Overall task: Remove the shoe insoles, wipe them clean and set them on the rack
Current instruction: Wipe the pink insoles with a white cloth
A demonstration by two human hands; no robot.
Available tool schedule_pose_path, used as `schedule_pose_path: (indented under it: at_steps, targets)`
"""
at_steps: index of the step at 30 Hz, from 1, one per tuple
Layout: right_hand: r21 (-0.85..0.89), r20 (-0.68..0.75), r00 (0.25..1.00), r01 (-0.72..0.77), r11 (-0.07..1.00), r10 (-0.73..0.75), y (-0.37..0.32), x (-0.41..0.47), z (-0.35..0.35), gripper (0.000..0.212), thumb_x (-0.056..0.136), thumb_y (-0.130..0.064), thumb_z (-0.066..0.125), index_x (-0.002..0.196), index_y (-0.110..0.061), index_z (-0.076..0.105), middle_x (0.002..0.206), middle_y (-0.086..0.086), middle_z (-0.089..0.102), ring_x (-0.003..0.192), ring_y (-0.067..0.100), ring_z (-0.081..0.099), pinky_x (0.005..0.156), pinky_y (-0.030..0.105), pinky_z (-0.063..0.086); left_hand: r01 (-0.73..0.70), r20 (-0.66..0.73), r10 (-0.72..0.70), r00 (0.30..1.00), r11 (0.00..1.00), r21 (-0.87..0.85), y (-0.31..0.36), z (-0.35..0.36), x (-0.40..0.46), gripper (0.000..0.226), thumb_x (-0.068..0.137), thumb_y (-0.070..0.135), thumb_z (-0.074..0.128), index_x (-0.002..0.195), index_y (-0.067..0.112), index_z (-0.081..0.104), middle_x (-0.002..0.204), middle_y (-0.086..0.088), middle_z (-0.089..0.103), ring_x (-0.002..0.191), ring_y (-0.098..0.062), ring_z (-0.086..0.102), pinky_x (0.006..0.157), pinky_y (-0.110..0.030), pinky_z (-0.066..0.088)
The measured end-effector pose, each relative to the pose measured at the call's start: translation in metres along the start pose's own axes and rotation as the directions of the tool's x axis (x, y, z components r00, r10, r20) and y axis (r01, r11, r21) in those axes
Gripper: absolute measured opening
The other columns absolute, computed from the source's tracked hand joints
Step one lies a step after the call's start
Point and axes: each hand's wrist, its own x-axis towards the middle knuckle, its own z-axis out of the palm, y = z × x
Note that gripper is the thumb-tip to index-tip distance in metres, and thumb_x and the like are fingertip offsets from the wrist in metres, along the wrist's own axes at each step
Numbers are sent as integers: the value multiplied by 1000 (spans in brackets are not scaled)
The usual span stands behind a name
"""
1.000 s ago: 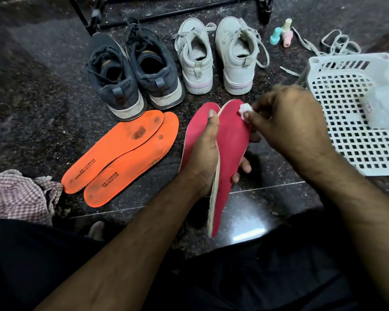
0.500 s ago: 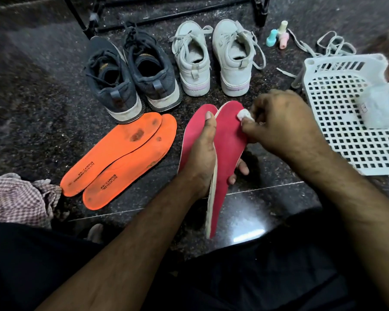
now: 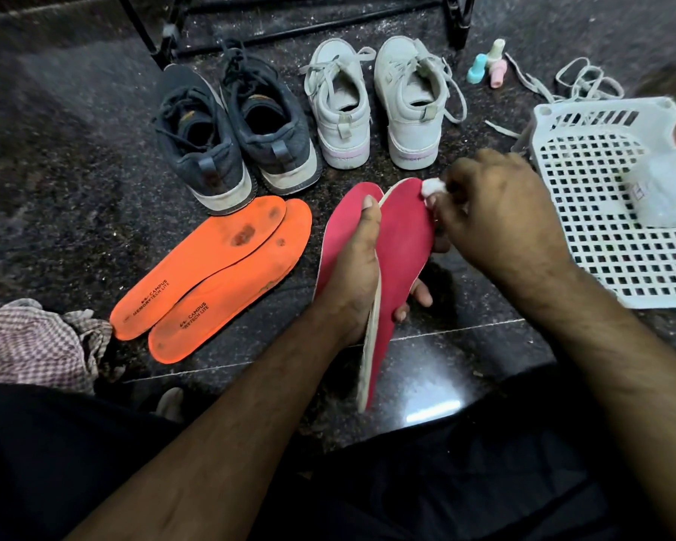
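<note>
Since a second ago the white wad (image 3: 430, 187) has slid up from the red insole's face to its toe-end right edge; grip otherwise unchanged. Left hand (image 3: 358, 267) wraps the held red insole (image 3: 402, 244) from behind, thumb lying flat along its left edge, fingertips poking out at the right edge lower down. Right hand (image 3: 496, 212) pinches the small fluffy wad, pressed against the insole rim near the toe.

Held insole: flat, foot-shaped, matte red fabric top, pale foam edge visible along the left side. It is held above the floor (image 3: 75, 169), long axis running away from the person, toe end far, heel near, face tilted toward the right hand. Second red insole (image 3: 342, 220) sits just behind it, left side, same direction; whether it lies on the floor cannot be told.

Two orange insoles (image 3: 211, 271) lie flat on the speckled dark stone floor, overlapping, toes pointing far-right, smooth foam with dark stains and printed lettering at the heels. Dark knit sneakers (image 3: 235, 138) and white leather-look sneakers (image 3: 371, 107) stand behind, heels toward the person. Black metal rack (image 3: 289, 31) legs at the far edge. White plastic lattice basket (image 3: 601, 205) to the right, checked cloth (image 3: 32, 341) at left.
</note>
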Motion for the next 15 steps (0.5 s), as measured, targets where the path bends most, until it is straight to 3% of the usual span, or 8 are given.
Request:
schedule_pose_path:
  at_steps: [2,6,8,13,15]
  targets:
    - [7,-20,1000,11,1000,-10,-4,-3,1,29,91,-37,54,95,-9,63,94,16,60,91,39,55,81,49,49,-1,9,1,1000,1000,-9,0,0,0,79,97,71,14,110,13,65,76,-5,70,41,-23,58,32,-21,34]
    - [34,49,980,190,981,-192,-32,-19,10,31,91,-40,44,90,-13,58,89,14,59,84,35,54,77,47,48,18,32,-16,999,999,-44,0,1,1,77,97,72,16,91,13,66,55,-8,61,35,-20,55,30,-20,35]
    - [34,62,971,227,973,-229,-35,-19,12,29,91,-39,43,91,-14,57,89,13,58,84,35,53,77,47,48,20,42,-18,999,998,-52,1,0,1,77,97,72,16,90,12,65,53,-7,60,34,-19,54,30,-21,36]
    - [17,-26,999,46,999,-46,-6,1,4,31,94,-37,49,94,-8,60,92,19,60,88,38,53,80,47,45,21,40,-22,999,999,24,-2,3,0,76,99,69,9,111,16,63,65,-6,66,40,-22,57,33,-19,33]
    - [34,-8,999,54,998,-54,-11,-2,5,29,93,-37,50,94,-10,60,92,17,62,87,37,54,82,45,44,24,46,-25,999,1000,18,-3,4,0,76,98,70,9,109,16,63,62,-6,65,38,-22,57,32,-19,33]
